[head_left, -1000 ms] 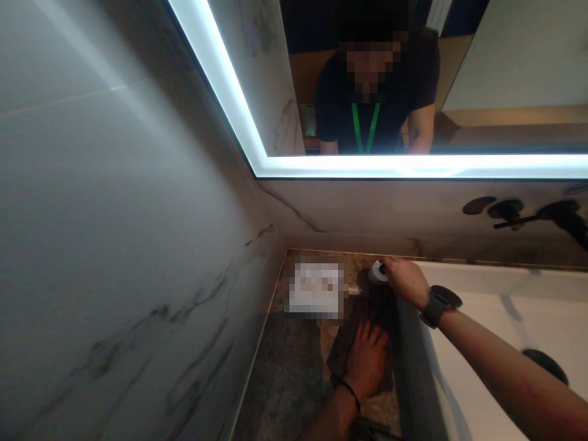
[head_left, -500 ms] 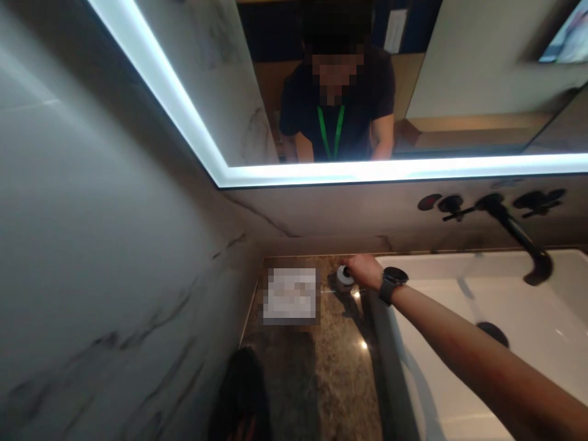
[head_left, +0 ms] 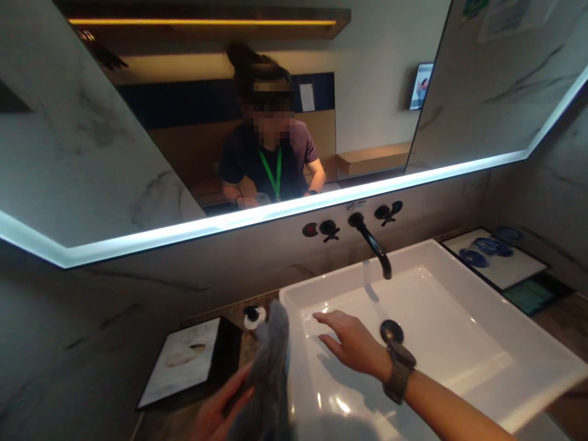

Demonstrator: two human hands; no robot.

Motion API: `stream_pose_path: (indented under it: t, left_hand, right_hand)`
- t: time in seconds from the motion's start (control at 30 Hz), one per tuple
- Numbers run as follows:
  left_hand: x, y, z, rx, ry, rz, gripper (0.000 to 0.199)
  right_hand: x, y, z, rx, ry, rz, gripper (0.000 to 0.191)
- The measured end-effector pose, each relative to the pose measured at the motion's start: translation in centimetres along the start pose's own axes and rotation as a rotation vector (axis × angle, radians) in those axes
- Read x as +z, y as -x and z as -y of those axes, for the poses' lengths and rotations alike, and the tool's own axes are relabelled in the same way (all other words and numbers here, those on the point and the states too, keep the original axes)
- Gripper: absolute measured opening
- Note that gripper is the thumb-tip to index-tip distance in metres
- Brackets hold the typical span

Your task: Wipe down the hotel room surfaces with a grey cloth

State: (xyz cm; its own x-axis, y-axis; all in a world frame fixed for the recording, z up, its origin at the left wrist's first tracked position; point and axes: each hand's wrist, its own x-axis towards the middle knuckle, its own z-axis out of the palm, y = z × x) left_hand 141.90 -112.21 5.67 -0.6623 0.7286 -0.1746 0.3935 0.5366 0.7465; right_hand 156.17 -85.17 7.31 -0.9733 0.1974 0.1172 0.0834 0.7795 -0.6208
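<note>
Lifting off the white bottle [head_left: 259, 321], the right hand [head_left: 356, 346] has moved over the basin [head_left: 459, 343] in the last half second, its fingers parted and empty. The bottle is left standing behind the basin's left corner on the counter [head_left: 248, 348], so the cloth [head_left: 271, 373] is the only thing in hand. The left hand [head_left: 223, 407] grasps it, raised at the basin's left rim; whether the two touch I cannot tell. The cloth looks soft, grey and fuzzy, bunched into a tall fold. The basin is glossy, hard and rectangular; the tap [head_left: 375, 246] black, smooth and curved; the box [head_left: 184, 370] flat-topped, white above with a dark side; the counter brown and stone-like.
</note>
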Motion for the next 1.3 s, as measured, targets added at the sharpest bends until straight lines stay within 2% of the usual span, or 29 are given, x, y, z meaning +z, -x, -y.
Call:
stream_pose_path:
  t: [0.07,0.1,0.17,0.23,0.3,0.37,0.43,0.47,0.57,0.63,0.7,0.77,0.87,0.93,1.0,1.03,1.1,1.2,1.23,1.3]
  left_hand:
    - [0.6,-5.1,-10.1,0.147,0.022,-0.061,0.057]
    - [1.9,-8.2,-15.0,0.264,-0.011,-0.092,0.054]
    - [6.1,-14.7,-23.2,0.466,-0.11,-0.217,0.047]
    - [11.5,-20.2,-28.7,0.478,-0.232,-0.32,0.042]
    - [16.7,-23.2,-31.1,0.373,-0.341,-0.397,0.039]
    - [20.8,-23.0,-30.9,0.331,-0.459,-0.473,0.037]
    - [23.6,-20.4,-28.9,0.391,-0.59,-0.499,0.038]
    - [24.7,-18.7,-27.6,0.429,-0.636,-0.471,0.038]
    - [27.0,-14.4,-24.4,0.473,-0.606,-0.209,0.037]
    - [27.8,-13.9,-23.8,0.439,-0.505,-0.076,0.036]
    - [28.6,-16.0,-24.7,0.377,-0.411,-0.062,0.037]
    - [30.1,-19.7,-26.6,0.3,-0.372,-0.078,0.04]
    - [35.0,-24.2,-29.9,0.215,-0.401,-0.017,0.043]
    - [39.4,-24.4,-31.6,0.216,-0.419,0.059,0.042]
    - [42.8,-22.1,-32.4,0.276,-0.418,0.184,0.043]
    - [43.7,-20.5,-32.4,0.307,-0.412,0.272,0.045]
    - [43.5,-17.5,-32.0,0.324,-0.38,0.499,0.049]
    - [39.8,-15.3,-31.3,0.146,-0.277,0.825,0.051]
    - [38.4,-15.4,-31.3,0.062,-0.233,0.885,0.051]
    - [35.9,-16.3,-32.2,-0.062,-0.135,0.889,0.048]
  right_hand:
    - [-3.1,5.2,-3.2,0.063,-0.055,-0.055,0.035]
    - [-4.6,7.6,-4.8,0.087,-0.088,-0.071,0.034]
    - [-7.9,11.8,-7.9,0.132,-0.165,-0.096,0.034]
    - [-11.1,16.1,-11.1,0.202,-0.227,-0.131,0.036]
    - [-14.2,20.8,-14.8,0.316,-0.255,-0.187,0.039]
    - [-16.9,25.6,-18.7,0.455,-0.28,-0.246,0.045]
    - [-19.1,29.9,-22.5,0.583,-0.321,-0.299,0.05]
    - [-20.0,31.6,-24.2,0.63,-0.342,-0.318,0.052]
    - [-21.4,34.7,-28.3,0.687,-0.381,-0.356,0.052]
    - [-21.7,35.3,-30.1,0.695,-0.375,-0.366,0.052]
    - [-22.0,35.2,-31.7,0.703,-0.344,-0.364,0.052]
    - [-22.6,35.0,-33.3,0.713,-0.279,-0.35,0.05]
    - [-24.3,34.7,-36.3,0.712,-0.104,-0.323,0.046]
    - [-25.6,34.7,-38.8,0.686,0.038,-0.298,0.045]
    - [-26.4,34.8,-41.3,0.628,0.164,-0.269,0.045]
    - [-26.6,34.9,-42.4,0.595,0.218,-0.256,0.045]
    - [-26.5,35.3,-44.3,0.531,0.301,-0.227,0.042]
    - [-25.8,36.2,-45.6,0.453,0.386,-0.188,0.039]
    - [-25.5,36.6,-45.7,0.432,0.409,-0.182,0.038]
    - [-25.1,37.6,-45.7,0.407,0.45,-0.183,0.034]
